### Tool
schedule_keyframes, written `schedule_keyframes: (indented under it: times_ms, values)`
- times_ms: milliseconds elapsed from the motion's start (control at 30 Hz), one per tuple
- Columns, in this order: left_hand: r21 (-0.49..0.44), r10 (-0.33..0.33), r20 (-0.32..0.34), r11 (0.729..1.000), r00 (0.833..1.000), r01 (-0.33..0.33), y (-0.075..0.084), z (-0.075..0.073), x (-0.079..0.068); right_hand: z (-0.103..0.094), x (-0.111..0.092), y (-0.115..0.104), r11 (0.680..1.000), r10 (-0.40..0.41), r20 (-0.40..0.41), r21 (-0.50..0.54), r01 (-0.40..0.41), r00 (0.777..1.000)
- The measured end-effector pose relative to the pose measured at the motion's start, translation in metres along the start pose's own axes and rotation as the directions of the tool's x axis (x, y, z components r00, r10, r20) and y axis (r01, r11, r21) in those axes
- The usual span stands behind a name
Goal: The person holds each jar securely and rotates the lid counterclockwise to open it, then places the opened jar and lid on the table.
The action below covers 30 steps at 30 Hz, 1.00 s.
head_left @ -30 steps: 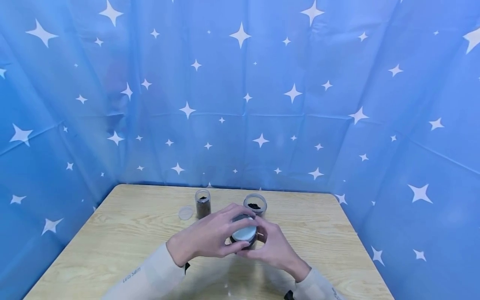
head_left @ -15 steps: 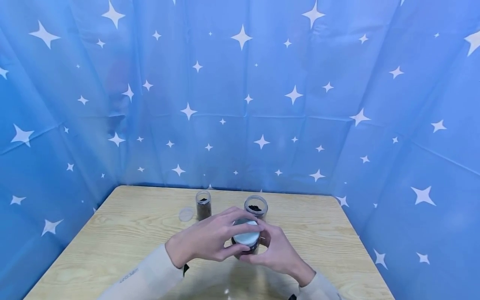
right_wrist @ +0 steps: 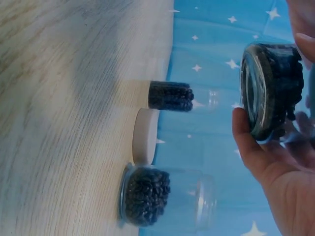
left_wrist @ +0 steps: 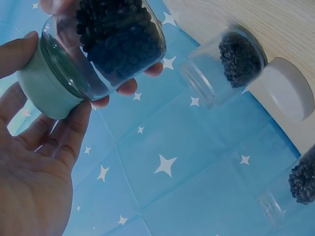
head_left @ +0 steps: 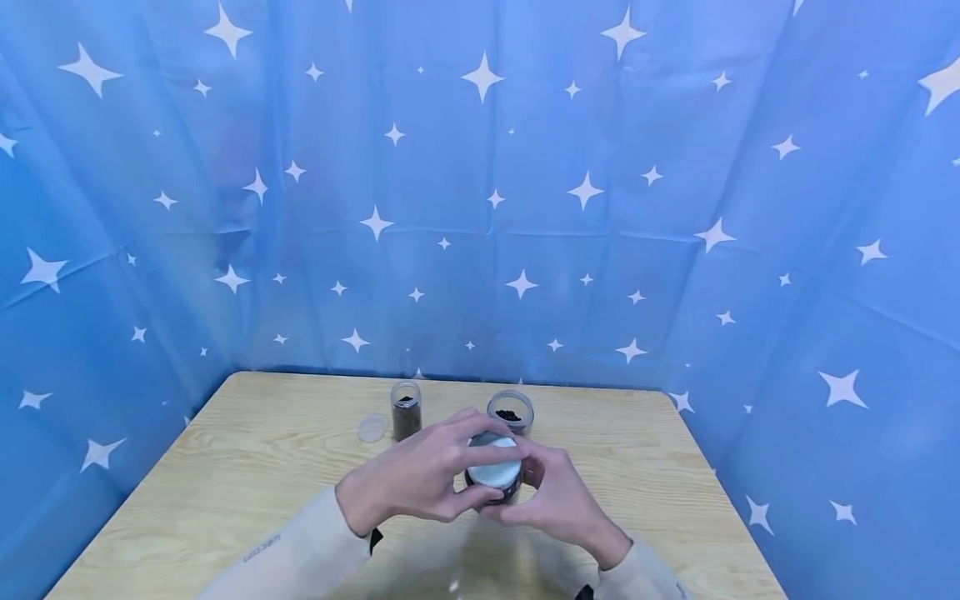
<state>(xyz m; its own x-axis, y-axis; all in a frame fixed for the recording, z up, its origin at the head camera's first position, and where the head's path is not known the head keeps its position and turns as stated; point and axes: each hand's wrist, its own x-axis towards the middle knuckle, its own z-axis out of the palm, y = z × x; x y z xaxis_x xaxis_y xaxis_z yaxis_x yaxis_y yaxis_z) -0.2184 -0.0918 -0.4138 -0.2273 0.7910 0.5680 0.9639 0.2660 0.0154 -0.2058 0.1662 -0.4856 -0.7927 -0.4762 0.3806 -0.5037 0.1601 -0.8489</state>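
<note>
"What had just changed?"

"Very little; against one second before, the left hand (head_left: pixel 423 475) and the right hand (head_left: pixel 555 500) had kept the held jar (left_wrist: pixel 103 59) at nearly the same place above the table (head_left: pixel 637 467); the left was closed around its green lid (left_wrist: pixel 47 83), the right gripped its body; the lid was on it, so I judged the work with this lid unfinished."

"And the containers?"

"The held jar contained dark grains (left_wrist: pixel 115 29); just behind it stood a wide jar (right_wrist: pixel 182 196), partly filled with similar grains; behind it to the left stood a narrow jar (head_left: pixel 407 417), also with grains; both appeared uncovered; a white lid (right_wrist: pixel 145 136) lay between these two; a clear disc (head_left: pixel 371 428) lay farther left of the held jar."
</note>
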Motion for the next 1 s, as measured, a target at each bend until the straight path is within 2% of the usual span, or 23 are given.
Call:
schedule_keyframes:
  times_ms: [233,400,567,633,800,1000]
  values:
    - [-0.032,-0.089,0.049,0.995,0.995,0.09,0.005,0.003,-0.002,0.004,-0.002,0.004,1.0,0.008,-0.027,-0.009,-0.009,1.0]
    - [-0.002,-0.113,0.062,0.994,0.992,0.113,0.007,0.004,-0.005,0.007,-0.003,0.003,0.999,0.026,-0.043,-0.035,-0.027,0.999]
    - [0.031,-0.128,0.022,0.991,0.992,0.127,0.009,0.003,-0.003,0.009,-0.001,0.002,0.999,0.038,-0.056,-0.025,-0.039,0.998]
    - [0.053,-0.153,-0.008,0.987,0.988,0.154,0.009,0.004,-0.001,0.011,0.001,0.002,0.999,0.026,-0.078,-0.029,-0.029,0.997]
    - [0.123,-0.225,-0.075,0.965,0.971,0.233,0.011,0.007,0.004,0.013,0.005,-0.001,0.997,-0.017,-0.132,-0.071,0.008,0.991]
    - [0.128,-0.295,-0.081,0.944,0.952,0.303,0.013,0.008,0.011,0.009,0.008,-0.004,0.997,-0.006,-0.167,-0.08,-0.007,0.986]
